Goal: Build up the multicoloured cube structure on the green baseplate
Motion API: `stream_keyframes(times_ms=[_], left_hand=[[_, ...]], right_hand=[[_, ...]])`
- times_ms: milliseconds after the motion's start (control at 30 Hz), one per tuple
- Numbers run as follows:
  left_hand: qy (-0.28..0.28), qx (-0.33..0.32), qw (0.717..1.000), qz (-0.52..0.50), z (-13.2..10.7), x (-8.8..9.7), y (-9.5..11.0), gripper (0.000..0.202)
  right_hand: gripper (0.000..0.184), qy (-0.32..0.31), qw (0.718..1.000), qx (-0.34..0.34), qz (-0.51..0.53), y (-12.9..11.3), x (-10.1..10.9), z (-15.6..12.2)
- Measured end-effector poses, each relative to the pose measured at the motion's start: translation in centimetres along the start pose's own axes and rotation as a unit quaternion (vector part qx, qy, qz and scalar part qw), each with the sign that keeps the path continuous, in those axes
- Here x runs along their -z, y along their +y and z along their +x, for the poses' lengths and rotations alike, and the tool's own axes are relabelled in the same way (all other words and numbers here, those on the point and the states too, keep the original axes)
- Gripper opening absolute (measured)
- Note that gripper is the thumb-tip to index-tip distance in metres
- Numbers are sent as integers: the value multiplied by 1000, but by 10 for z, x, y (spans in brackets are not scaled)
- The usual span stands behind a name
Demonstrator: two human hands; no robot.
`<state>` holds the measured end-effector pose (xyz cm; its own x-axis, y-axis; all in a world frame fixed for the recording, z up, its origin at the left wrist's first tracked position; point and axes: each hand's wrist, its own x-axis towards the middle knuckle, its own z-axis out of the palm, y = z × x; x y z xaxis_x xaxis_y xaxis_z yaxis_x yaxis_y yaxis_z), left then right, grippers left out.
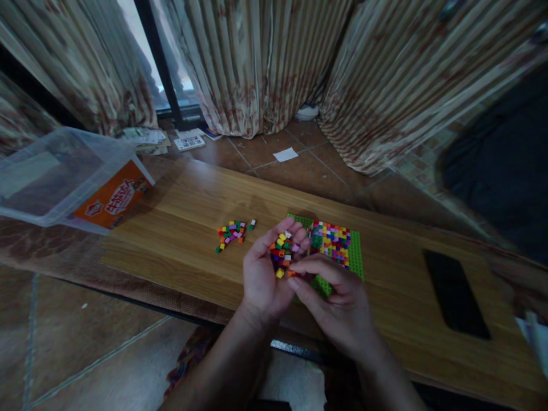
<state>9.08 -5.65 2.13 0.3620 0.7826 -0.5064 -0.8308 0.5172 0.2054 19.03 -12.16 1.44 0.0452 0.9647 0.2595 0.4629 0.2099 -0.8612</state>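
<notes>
Head view: left hand (263, 279) palm-up, fingers loosely curled — likely so loose bricks (280, 244) don't spill; right hand (338, 299) pinches an orange brick (291, 274), thumb to forefinger, beside them — green baseplate (356, 251) partly behind.

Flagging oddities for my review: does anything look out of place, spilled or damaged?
Possibly one thing: a white rectangular paper sheet lies on the brown tiled floor beyond the pale wooden table, as if dropped. No clear spill or damage.
</notes>
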Motion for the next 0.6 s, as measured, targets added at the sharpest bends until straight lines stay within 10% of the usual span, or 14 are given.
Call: stream_keyframes(times_ms=[367, 600], left_hand=[[32, -39, 998, -29, 4, 0, 5, 23], [35, -34, 998, -26, 4, 1, 4, 24]], right_hand=[[13, 246, 963, -102, 49, 32, 42, 4], [15, 190, 976, -66, -85, 48, 45, 6]])
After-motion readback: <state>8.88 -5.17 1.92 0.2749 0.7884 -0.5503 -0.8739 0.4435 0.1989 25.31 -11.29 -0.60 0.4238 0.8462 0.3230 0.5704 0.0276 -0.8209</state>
